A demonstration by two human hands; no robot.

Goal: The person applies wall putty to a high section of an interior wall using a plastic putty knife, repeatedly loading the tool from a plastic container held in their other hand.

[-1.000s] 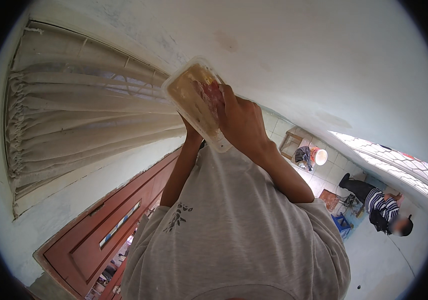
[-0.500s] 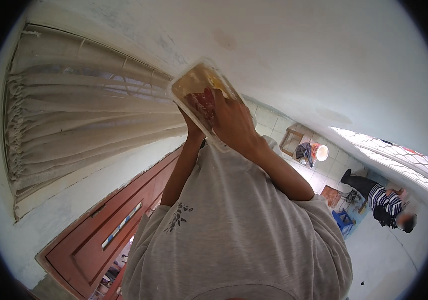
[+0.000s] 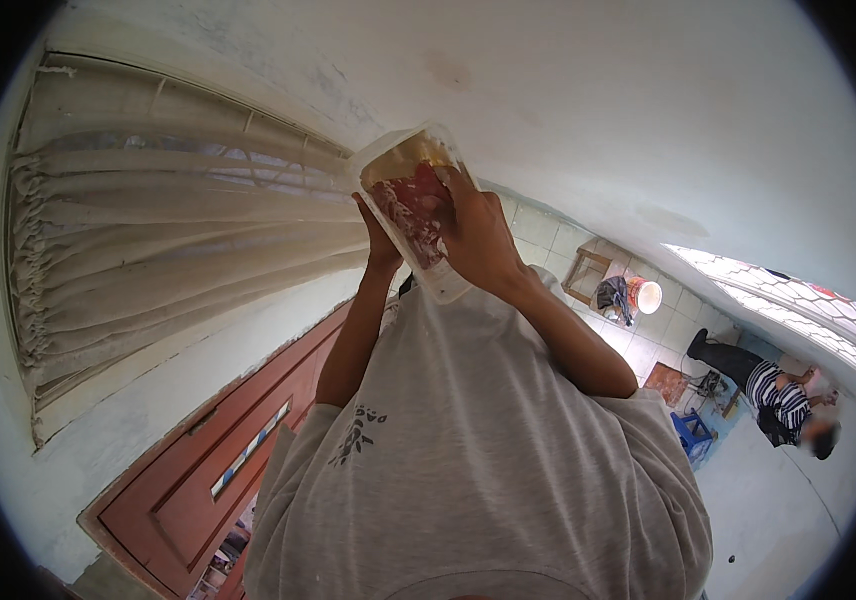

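Indoor daylight, middling bright, dimmer toward left; strongest light from latticed window (image 3: 783,300) at right, gaps washed out to white; glare on tiled floor (image 3: 640,350) near it; weaker light through curtain (image 3: 188,225); shadows soft across wall (image 3: 588,110); tub (image 3: 394,157) in mild shade, fine detail soft; co-worker's head (image 3: 820,434) blurred; curtain's left edge bowed by fisheye; dark vignette rounding off both sides

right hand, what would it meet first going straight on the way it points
Probably the plastic tub, at its far side, beyond the red tool the right hand holds; depth is unclear.
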